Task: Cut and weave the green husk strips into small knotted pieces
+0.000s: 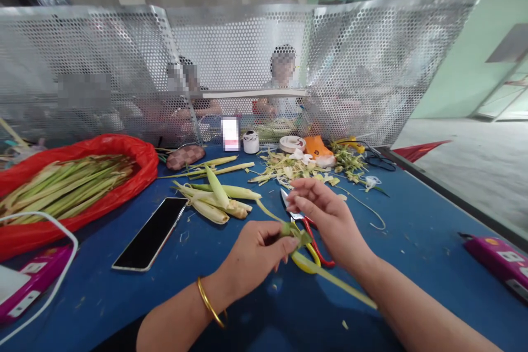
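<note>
My left hand (256, 256) is closed in a pinch on a small folded green leaf piece (296, 234) at the middle of the blue table. A long yellow-green leaf strip (338, 282) runs from that piece toward me under my right forearm. My right hand (325, 217) hovers just right of the fold, fingers half spread, fingertips touching the leaf. Scissors with red and yellow handles (307, 242) lie on the table directly beneath both hands. A small pile of pale green stalks (216, 201) lies left of the hands.
A red plastic bag (136, 157) full of long green leaves sits at the left. A black phone (150, 234) lies face up. Leaf scraps (289, 168), tape rolls and an orange object lie by the perforated metal screen (247, 55), with people behind it. Pink devices (501, 258) sit at both edges.
</note>
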Motion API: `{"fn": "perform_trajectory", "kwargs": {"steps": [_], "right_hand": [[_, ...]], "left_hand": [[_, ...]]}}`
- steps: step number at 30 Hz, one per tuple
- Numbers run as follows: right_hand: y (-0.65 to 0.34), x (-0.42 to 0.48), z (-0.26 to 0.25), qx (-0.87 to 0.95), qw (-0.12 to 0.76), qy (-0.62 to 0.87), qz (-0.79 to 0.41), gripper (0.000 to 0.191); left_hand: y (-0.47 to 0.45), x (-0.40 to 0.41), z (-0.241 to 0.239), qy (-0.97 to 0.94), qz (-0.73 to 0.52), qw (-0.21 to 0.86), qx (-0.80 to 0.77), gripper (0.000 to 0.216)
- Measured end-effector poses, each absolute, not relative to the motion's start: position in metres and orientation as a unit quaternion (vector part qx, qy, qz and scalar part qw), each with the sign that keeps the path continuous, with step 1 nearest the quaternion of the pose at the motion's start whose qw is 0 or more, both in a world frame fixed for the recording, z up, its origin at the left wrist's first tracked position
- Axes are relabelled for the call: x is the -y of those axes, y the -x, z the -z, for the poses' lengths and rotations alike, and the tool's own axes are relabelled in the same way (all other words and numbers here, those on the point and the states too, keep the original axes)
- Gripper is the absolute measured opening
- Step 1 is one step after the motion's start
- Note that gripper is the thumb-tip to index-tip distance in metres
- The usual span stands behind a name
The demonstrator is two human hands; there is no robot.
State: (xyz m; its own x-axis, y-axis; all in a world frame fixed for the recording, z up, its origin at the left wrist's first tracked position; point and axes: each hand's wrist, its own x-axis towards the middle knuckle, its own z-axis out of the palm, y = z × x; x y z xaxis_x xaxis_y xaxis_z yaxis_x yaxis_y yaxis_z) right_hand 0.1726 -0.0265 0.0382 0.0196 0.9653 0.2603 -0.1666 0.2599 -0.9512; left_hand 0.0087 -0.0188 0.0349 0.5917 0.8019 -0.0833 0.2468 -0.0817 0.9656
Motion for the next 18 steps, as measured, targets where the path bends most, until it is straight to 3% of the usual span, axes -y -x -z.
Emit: {"fn": "perform_trajectory", "kwargs": {"steps": [6,14,18], "right_hand": [[-0.180,0.023,-0.040,0.583,0.422,0.462,-0.518,0.023],[-0.169,0.025,-0.033,0.516,0.450,0.464,-0.562,0.017],[-0.167,0.025,-0.030,0.499,0.469,0.445,-0.577,0.013]], "left_hand": [[-0.005,0.007,-0.034,-0.669,-0.302,0.551,-0.398,0.026],[-0.002,0.008,-0.040,-0.706,-0.257,0.528,-0.397,0.024],[-0.004,0.011,-0.041,-0.660,-0.276,0.569,-0.404,0.017]]}}
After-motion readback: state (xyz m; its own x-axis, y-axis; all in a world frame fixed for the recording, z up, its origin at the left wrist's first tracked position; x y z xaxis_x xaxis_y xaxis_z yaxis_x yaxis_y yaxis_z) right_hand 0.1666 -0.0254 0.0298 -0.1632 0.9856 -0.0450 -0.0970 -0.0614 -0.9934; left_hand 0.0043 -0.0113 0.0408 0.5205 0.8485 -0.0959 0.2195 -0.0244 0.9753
